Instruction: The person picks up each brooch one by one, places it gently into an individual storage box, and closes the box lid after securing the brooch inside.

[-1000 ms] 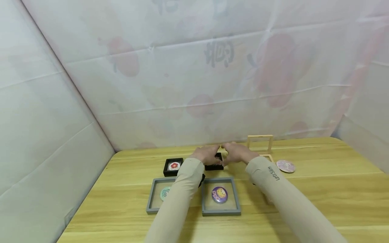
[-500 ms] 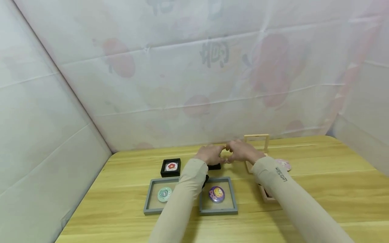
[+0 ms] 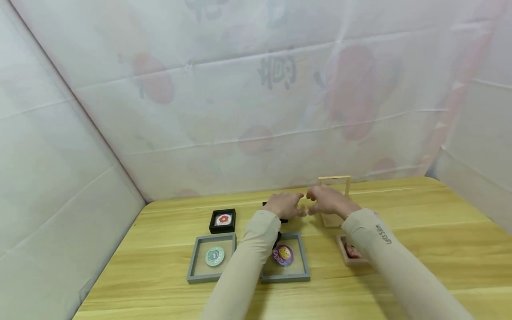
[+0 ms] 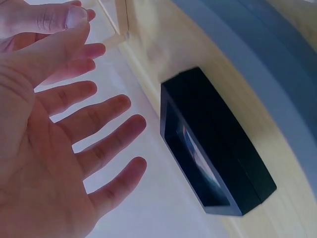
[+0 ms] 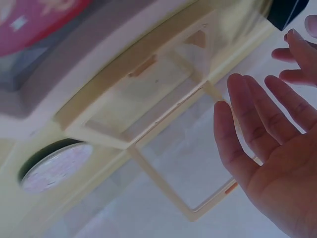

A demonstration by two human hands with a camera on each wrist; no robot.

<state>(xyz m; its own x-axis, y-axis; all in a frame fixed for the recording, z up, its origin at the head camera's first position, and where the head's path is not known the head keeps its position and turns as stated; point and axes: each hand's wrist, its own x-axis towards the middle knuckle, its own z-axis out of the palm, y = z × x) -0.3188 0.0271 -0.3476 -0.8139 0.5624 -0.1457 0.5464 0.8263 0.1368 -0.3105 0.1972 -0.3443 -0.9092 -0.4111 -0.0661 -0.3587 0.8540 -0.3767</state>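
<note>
My left hand (image 3: 284, 205) hovers with its fingers spread, partly covering a black box frame (image 3: 284, 221) in the head view. The left wrist view shows that black frame (image 4: 223, 144) beside the left hand's fingers, apart from them, with a pale item inside. To its right, my right hand (image 3: 328, 201) holds nothing and overlaps a hinged wooden frame (image 3: 334, 178), whose lid stands up. In the right wrist view this open wooden frame (image 5: 163, 171) has clear panes, and the right hand's loosely bent fingers (image 5: 247, 114) overlap its lid.
Nearer the front are two grey frames (image 3: 192, 262) with a green round badge (image 3: 214, 256) and a purple one (image 3: 282, 255). A black frame with a flower badge (image 3: 223, 219) sits left. A wooden frame (image 3: 343, 253) and a pale round badge (image 5: 57, 167) lie right.
Both hands have moved right, from around the black frame toward the hinged wooden frame. Their fingertips met in the head view half a second ago and now stand slightly apart.
</note>
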